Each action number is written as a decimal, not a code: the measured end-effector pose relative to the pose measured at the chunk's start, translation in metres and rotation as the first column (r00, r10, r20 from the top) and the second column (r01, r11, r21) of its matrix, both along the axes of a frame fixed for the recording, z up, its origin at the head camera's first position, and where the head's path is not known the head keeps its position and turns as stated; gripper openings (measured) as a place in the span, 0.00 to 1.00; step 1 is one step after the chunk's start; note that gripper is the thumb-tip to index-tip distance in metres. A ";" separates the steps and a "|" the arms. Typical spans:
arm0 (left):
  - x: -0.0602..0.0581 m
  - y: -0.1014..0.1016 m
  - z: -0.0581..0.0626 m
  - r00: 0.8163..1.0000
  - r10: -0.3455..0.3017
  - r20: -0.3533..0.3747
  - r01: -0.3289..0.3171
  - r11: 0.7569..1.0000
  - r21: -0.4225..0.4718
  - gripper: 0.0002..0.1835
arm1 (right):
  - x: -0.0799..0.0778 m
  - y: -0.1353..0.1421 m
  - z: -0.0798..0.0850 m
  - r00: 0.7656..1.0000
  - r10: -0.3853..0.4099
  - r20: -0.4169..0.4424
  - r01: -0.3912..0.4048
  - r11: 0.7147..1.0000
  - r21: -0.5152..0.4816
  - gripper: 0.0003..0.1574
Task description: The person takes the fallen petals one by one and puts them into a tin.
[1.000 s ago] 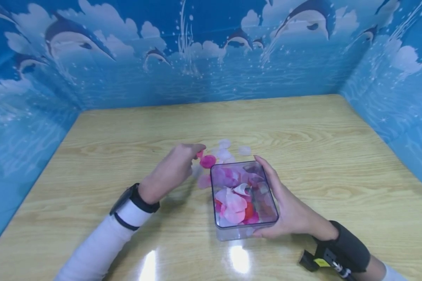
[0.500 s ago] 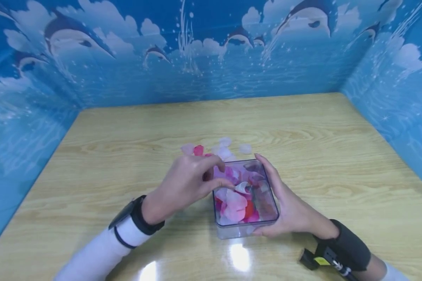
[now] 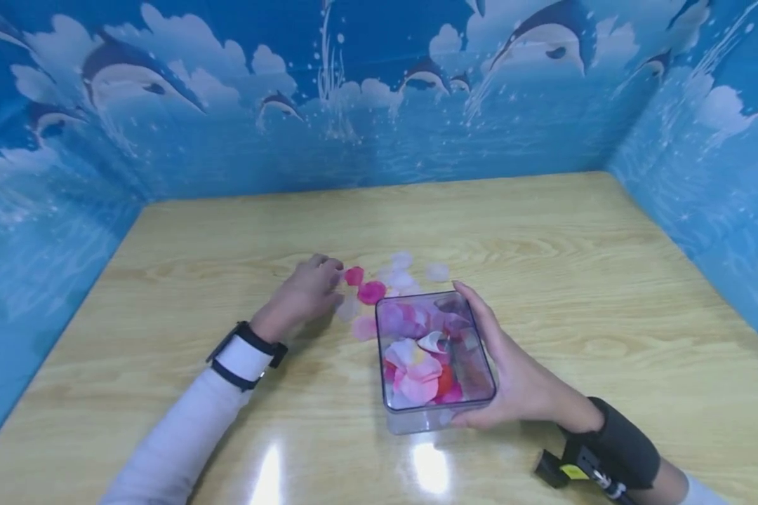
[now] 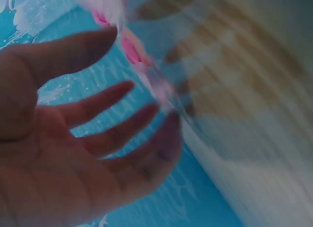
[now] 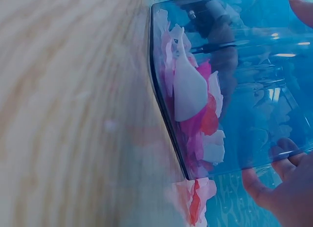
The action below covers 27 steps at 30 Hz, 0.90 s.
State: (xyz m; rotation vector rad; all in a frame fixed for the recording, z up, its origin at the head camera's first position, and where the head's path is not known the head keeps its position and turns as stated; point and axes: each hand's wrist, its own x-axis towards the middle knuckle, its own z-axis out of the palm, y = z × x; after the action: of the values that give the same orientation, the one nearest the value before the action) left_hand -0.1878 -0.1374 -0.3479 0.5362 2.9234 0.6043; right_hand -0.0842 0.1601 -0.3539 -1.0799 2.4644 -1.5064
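Left grip (image 3: 308, 289): wide, fingers loosely bent, nothing visibly held.
Red petal (image 3: 354, 275): on the tabletop (image 3: 562, 294), just right of the left grip, the nearer one.
Clear box (image 3: 417, 422): containing more petals (image 3: 420, 375), right side held by the right grip (image 3: 512, 375).
Left-wrist view: shows the palm (image 4: 54, 168), hidden from the head view.

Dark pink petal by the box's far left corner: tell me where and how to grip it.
Probably best pinch the petal by its left edge, coming from the left with the left hand; it appears thin and flat, and the clear box crowds its right side.
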 end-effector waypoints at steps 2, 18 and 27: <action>-0.001 0.003 -0.006 0.999 -0.037 -0.020 0.036 0.999 -0.029 0.20 | 0.001 0.002 0.000 1.000 -0.009 -0.009 0.009 1.000 0.003 0.90; 0.018 0.014 0.021 0.956 -0.109 -0.271 0.155 0.976 0.152 0.03 | 0.000 -0.003 -0.003 1.000 0.009 -0.023 -0.010 1.000 -0.016 0.90; 0.068 0.039 0.066 0.773 -0.384 -0.504 0.575 0.761 0.301 0.04 | -0.002 -0.002 -0.004 0.999 0.027 -0.030 -0.028 0.999 -0.032 0.90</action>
State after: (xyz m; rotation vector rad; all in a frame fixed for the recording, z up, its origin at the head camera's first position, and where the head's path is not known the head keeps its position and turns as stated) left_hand -0.1198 -0.0986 -0.2823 1.6189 2.7687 1.2013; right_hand -0.0861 0.1577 -0.3578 -1.1452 2.4420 -1.5394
